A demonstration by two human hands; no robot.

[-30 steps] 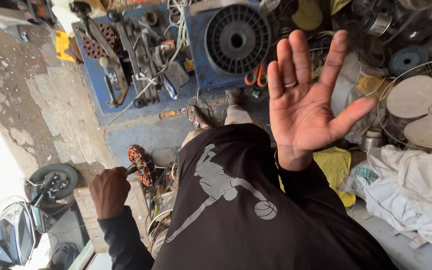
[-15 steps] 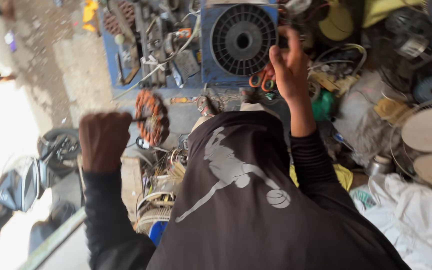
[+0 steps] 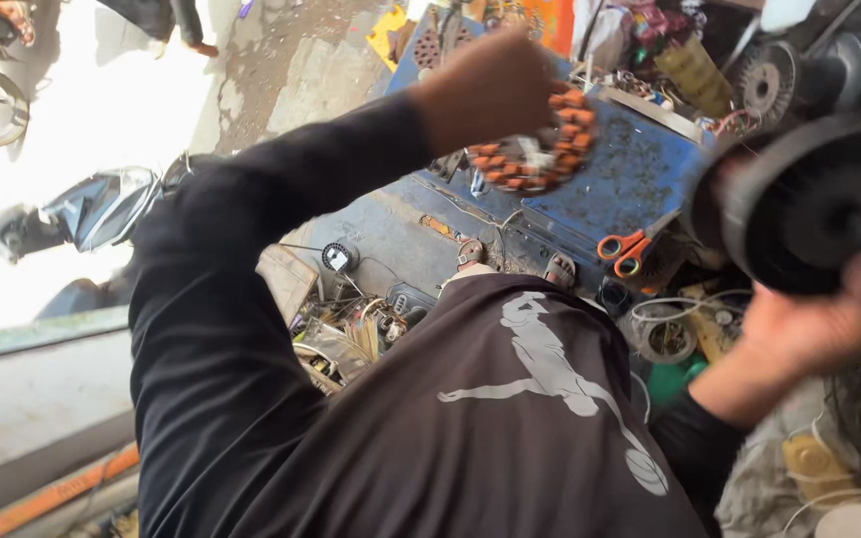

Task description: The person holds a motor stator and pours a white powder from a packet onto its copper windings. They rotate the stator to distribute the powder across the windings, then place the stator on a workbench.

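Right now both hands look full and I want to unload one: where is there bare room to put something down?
Free: the blue tabletop between the copper-wound stator in the left hand and the orange scissors. Crowded: wire clutter below, and under the right hand holding the black round housing.

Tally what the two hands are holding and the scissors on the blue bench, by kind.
Copper-wound stator ring, in the left hand: 1
Black round fan housing, in the right hand: 1
Orange-handled scissors on the blue bench: 1
Total: 3

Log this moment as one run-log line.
left hand: holds copper-wound stator | right hand: holds black round fan housing | below: blue workbench, orange scissors
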